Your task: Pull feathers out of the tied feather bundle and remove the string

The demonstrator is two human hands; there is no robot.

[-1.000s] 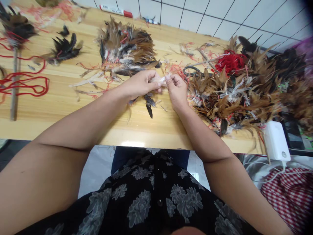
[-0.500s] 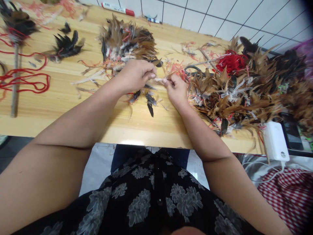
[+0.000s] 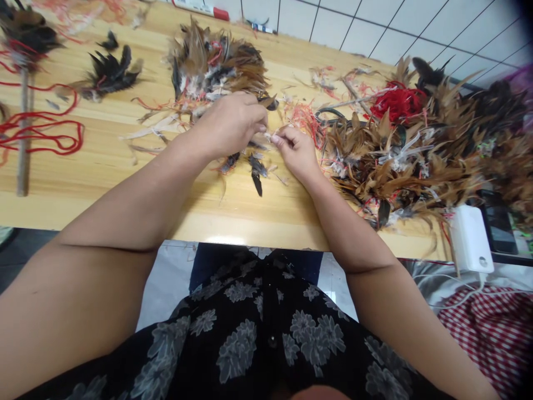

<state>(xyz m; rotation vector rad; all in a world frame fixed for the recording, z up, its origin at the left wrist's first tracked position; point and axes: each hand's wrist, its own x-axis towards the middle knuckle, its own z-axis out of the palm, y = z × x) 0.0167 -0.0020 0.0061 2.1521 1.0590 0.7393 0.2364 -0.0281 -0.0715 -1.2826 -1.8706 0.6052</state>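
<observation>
My left hand (image 3: 235, 123) and my right hand (image 3: 295, 150) meet over the wooden table (image 3: 125, 166), fingertips pinched together on a small white feather piece (image 3: 268, 135) held between them. Both hands are closed around it. A few dark loose feathers (image 3: 254, 169) lie on the table just under the hands. A brown feather pile (image 3: 219, 69) sits right behind my left hand. A larger heap of brown feathers (image 3: 400, 158) lies to the right of my right hand.
Red cord (image 3: 39, 133) and a stick (image 3: 23, 128) lie at the far left, with a black feather bundle (image 3: 109, 75) behind them. A red yarn ball (image 3: 395, 103) sits behind the right heap. A white charger (image 3: 470, 239) and phone (image 3: 499, 222) rest at the right edge.
Both hands have shifted slightly away from me, toward the brown feather pile, still pinching the white piece; the left hand's fingers have curled tighter over it.
</observation>
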